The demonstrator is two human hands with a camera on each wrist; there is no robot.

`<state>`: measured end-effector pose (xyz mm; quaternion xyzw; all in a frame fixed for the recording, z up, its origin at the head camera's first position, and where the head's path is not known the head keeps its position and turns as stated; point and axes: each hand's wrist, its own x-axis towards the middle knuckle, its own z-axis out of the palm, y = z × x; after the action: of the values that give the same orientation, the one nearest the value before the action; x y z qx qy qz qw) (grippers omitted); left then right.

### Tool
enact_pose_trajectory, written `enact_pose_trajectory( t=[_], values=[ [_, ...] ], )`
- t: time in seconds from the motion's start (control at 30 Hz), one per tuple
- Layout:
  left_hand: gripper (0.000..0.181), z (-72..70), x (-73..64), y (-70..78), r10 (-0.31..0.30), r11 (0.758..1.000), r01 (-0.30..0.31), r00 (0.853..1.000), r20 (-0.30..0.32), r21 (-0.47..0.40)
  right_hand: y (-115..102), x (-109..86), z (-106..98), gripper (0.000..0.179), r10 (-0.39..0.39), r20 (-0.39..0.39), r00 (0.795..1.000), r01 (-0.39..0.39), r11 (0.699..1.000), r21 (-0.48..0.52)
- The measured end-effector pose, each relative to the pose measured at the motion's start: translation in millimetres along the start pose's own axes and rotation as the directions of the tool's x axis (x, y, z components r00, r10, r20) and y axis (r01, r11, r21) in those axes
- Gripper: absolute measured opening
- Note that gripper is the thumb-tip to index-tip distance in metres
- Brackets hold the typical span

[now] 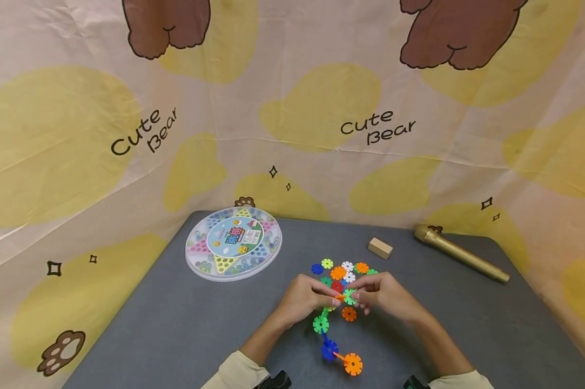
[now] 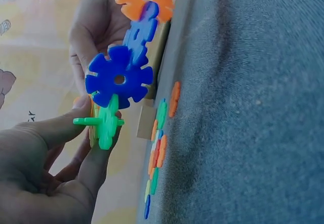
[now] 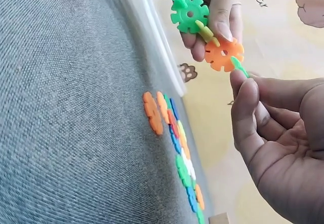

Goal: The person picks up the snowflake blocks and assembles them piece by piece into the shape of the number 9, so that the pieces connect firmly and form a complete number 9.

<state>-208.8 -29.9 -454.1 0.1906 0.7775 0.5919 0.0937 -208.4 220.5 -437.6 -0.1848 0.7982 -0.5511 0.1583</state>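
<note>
My left hand [image 1: 302, 300] pinches an orange notched plastic disc [image 3: 224, 55], the upper end of a chain of interlocking snowflake discs. Between thumb and fingertips, my right hand [image 1: 387, 297] pinches a green disc [image 1: 350, 296], its edge at a slot of the orange one; whether it is fully seated I cannot tell. Below the left hand hangs the rest of the chain: a yellow disc [image 3: 206, 33], green discs [image 1: 321, 324], blue discs [image 2: 119, 77] and an orange disc [image 1: 353, 364] at the end nearest me. The fingers partly hide the joint in the head view.
Loose discs lie on the grey table [image 1: 175, 329] beyond the hands, among them a white disc [image 1: 347, 266] and a red disc [image 1: 337, 286]. A round marble-game box [image 1: 234, 243] sits back left. Toward the back right are a wooden block [image 1: 380, 248] and a gold microphone [image 1: 462, 255].
</note>
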Motion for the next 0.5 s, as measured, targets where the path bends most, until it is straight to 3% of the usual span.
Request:
enact_pose_trajectory(
  t=[0.2,0.5],
  values=[
    [0.008,2.0,-0.3,-0.4,0.017,0.998,-0.017,1.000,-0.010,0.060,4.3,1.7,2.2,0.025,0.014,0.016,1.000,-0.014,1.000,0.012],
    [0.015,4.4,0.0,-1.5,-0.003,0.992,0.000,1.000,-0.018,-0.130,5.2,2.7,1.6,0.031,0.004,-0.006,1.000,-0.004,0.999,0.045]
  ],
)
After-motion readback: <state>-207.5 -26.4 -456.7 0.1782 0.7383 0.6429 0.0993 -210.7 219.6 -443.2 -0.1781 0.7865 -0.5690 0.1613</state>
